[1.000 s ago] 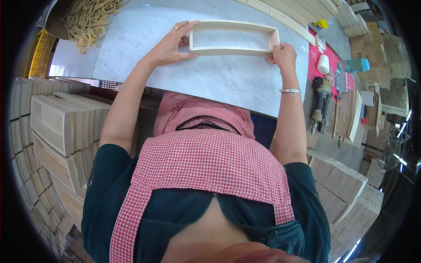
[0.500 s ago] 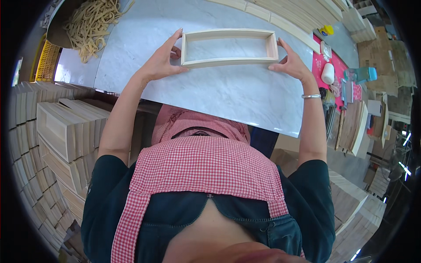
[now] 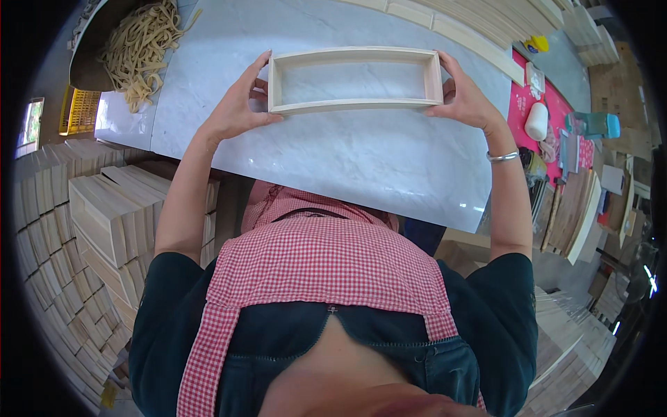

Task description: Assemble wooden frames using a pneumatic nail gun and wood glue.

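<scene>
A long, pale wooden frame (image 3: 354, 105) with open middle lies over the white marbled tabletop (image 3: 333, 153). At its left end my left hand (image 3: 244, 103) grips the short side, thumb at the near corner and fingers at the far one. My right hand (image 3: 467, 99) holds the opposite short side in the same way, with a silver bangle on that wrist. Through the frame the tabletop shows. Whether the frame rests flat or is lifted slightly, I cannot tell.
Tan bands (image 3: 142, 52) spill from a container at the far left, near a yellow crate (image 3: 82, 111). Wooden frames (image 3: 114, 208) are stacked at the left. Wood strips (image 3: 479, 45) lie along the far right edge. A white spool (image 3: 536, 121) sits on a pink surface.
Both hands still hold the frame. It appears slightly further left and more level, while the surroundings have shifted a little in view.
</scene>
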{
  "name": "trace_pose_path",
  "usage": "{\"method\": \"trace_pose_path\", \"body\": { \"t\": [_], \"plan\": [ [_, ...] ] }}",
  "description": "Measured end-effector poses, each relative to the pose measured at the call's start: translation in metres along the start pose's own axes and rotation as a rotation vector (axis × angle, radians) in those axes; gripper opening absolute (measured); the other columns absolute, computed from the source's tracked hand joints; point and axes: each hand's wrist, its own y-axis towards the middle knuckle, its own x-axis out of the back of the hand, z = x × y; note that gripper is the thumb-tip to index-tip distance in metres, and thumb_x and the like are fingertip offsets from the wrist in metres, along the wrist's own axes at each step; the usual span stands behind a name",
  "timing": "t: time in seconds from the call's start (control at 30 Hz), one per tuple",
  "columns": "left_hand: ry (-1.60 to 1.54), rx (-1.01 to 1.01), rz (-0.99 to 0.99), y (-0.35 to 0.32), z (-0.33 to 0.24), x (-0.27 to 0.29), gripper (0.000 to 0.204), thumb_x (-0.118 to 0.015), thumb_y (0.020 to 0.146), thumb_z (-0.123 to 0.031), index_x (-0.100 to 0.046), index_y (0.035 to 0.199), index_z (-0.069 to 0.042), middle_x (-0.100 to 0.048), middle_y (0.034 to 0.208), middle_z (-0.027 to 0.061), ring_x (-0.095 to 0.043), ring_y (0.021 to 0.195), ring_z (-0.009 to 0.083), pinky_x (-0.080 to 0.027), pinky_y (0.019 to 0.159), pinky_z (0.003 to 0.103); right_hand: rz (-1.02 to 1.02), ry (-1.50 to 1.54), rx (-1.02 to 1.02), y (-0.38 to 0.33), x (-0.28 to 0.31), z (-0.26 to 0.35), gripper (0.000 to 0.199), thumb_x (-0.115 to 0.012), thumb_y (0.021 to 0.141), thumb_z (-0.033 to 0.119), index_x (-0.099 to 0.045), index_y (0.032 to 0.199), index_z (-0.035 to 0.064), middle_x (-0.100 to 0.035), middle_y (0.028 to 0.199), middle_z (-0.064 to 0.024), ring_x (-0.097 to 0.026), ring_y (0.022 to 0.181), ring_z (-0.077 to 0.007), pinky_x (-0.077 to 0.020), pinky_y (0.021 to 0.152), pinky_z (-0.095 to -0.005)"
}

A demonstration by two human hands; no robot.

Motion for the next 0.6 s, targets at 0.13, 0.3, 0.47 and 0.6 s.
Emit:
{"method": "trace_pose_path", "body": {
  "t": [0.13,0.3,0.47,0.6],
  "plan": [
    [-0.020,-0.035,-0.008,0.003,0.009,0.005,0.110,-0.086,0.067,-0.006,-0.027,0.160,-0.010,-0.050,0.147,0.0148,-0.060,0.110,0.0290,-0.052,0.099,0.040,-0.008,0.013,0.047,-0.001,-0.008,-0.009,0.111,-0.088,0.062,0.000,-0.030,0.157,0.0085,-0.060,0.132,-0.0153,-0.062,0.084,-0.0234,-0.0551,0.078,-0.0315],
    [-0.123,-0.007,0.035,0.013,-0.004,0.004,0.112,-0.090,0.065,-0.011,-0.032,0.160,-0.013,-0.056,0.143,0.0113,-0.059,0.113,0.0270,-0.051,0.102,0.038,-0.100,0.122,0.045,-0.008,-0.010,-0.018,0.106,-0.089,0.062,-0.002,-0.036,0.154,0.0026,-0.062,0.129,-0.0158,-0.064,0.102,-0.0244,-0.0548,0.087,-0.0320],
    [-0.317,-0.012,0.089,0.008,0.005,0.023,0.085,-0.087,0.071,-0.025,-0.053,0.146,-0.004,-0.067,0.124,0.0104,-0.062,0.102,0.0223,-0.052,0.097,0.032,-0.029,0.121,0.038,-0.017,0.005,-0.010,0.072,-0.082,0.080,0.029,-0.056,0.138,-0.0038,-0.068,0.117,-0.0152,-0.063,0.104,-0.0239,-0.0535,0.088,-0.0307],
    [-0.293,0.028,0.094,0.005,-0.006,0.018,0.071,-0.084,0.077,-0.028,-0.060,0.138,0.000,-0.070,0.115,0.0116,-0.063,0.092,0.0184,-0.054,0.088,0.029,-0.008,0.281,-0.175,-0.035,0.005,-0.018,0.070,-0.077,0.082,0.039,-0.060,0.134,-0.0043,-0.069,0.115,-0.0148,-0.062,0.104,-0.0249,-0.0528,0.089,-0.0322]
  ]
}}
